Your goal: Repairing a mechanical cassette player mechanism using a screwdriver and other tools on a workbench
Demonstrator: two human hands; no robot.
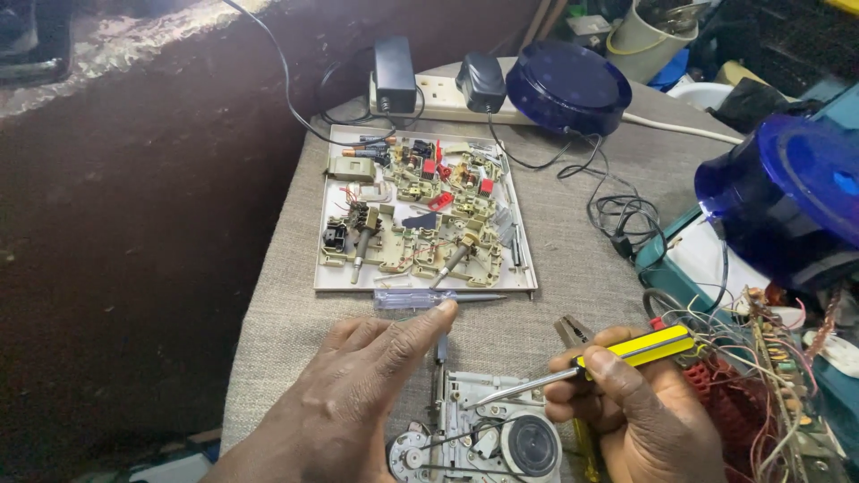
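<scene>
Now, on the cloth-covered surface (573,268) sits a tray (528,284) of parts, below it a metal mechanism (479,434); left hand (358,394) lies flat, unclenched, fingertip touching a clear screwdriver (420,300); right hand (640,407) grips a yellow screwdriver (631,351), tip on the mechanism

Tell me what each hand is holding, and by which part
Right hand grips a screwdriver by its yellow handle. Left hand holds nothing; its fingertip touches a clear-handled tool.

A cloth-covered table (573,295) carried a white tray (333,279) of parts, a power strip (438,97), a clear-handled screwdriver (420,299) and a metal mechanism (483,438).
</scene>
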